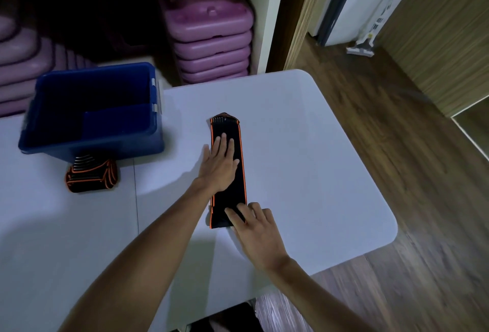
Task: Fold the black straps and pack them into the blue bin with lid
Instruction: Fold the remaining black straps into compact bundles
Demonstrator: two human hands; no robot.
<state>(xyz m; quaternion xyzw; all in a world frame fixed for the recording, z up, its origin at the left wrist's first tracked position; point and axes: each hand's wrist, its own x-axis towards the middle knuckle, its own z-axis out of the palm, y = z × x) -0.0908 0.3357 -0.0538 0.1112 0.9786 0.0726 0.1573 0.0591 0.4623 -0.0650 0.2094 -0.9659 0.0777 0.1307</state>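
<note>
Head view, strap: a long black strap (229, 172) with orange edging is lying flat near the middle of the white worktop (304, 146), running away from the person, with its far end folded into a thick stack.
Head view, left hand: the left hand (219, 165) is lying palm down on the middle of the strap, fingers (224, 142) straight and slightly spread, pressing it flat.
Head view, right hand: the right hand (260, 233) is resting on the strap's near end, fingers (235, 216) straight and slightly spread (pinching nothing).
Head view, bin: the blue bin (90, 109) is standing open on the worktop to the left, well apart from the strap; its inside is too dark to read.
Head view, folded strap: a folded bundle (91, 176) is sitting just in front of the bin.
Head view, background: purple stacked cases (211, 45) are sitting on a shelf behind the worktop.
</note>
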